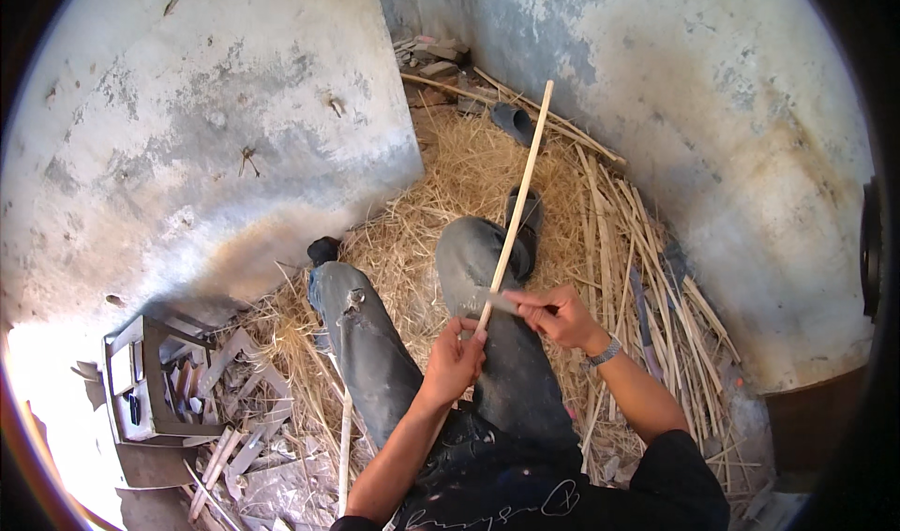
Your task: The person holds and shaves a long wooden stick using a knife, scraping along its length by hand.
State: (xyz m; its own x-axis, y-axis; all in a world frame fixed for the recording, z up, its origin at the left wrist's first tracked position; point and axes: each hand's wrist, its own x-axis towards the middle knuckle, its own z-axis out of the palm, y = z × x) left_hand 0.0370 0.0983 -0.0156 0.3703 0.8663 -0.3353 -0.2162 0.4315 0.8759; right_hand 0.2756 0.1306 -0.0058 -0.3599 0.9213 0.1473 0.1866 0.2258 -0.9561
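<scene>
A long, pale wooden strip (pixel 527 179) slants up and away across my right thigh. Its near end is pinched in my left hand (pixel 452 362), with the fingers closed around it. Just above that grip, my right hand (pixel 560 315) is closed on a short, flat blade (pixel 500 301), likely a knife, whose handle the fingers hide. The blade crosses the strip and appears to touch it. A wristwatch (pixel 605 352) is on my right wrist.
Thin shavings (pixel 384 226) cover the floor around my legs. Many long strips (pixel 647 287) lie along the right wall (pixel 741 156). A dark slipper (pixel 512 121) lies beyond my foot. At left are an overturned frame-like stool (pixel 169 428) and wood scraps (pixel 248 381).
</scene>
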